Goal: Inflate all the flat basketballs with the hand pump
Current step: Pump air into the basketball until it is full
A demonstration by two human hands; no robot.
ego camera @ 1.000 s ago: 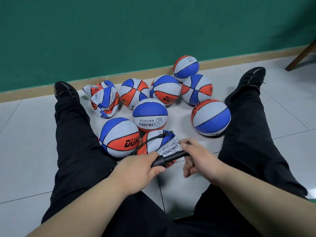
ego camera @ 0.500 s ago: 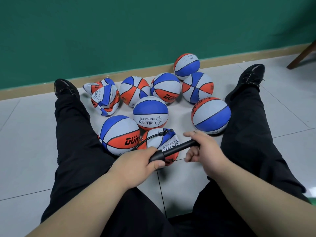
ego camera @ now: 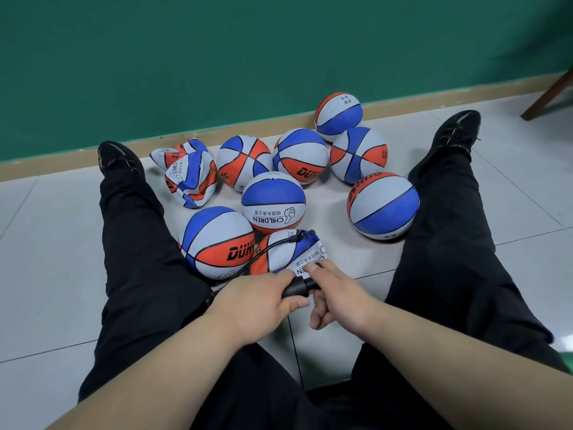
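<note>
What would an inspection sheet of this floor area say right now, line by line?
Surface: pale tiled floor, person seated legs spread.
Job's things: seven round basketballs; connected ball by the hands; crumpled flat balls near the left shoe.
Clutter: nothing seen.
Grippers: left hand grips the hand pump; right hand grips its handle.
Cables: black hose runs from pump to connected ball.
Surroundings: green wall, tan skirting, wooden leg at far right.

The left hand (ego camera: 260, 301) and right hand (ego camera: 341, 301) meet low in front, nearly touching, each with fingers curled round one end of the hand pump (ego camera: 299, 288).
</note>
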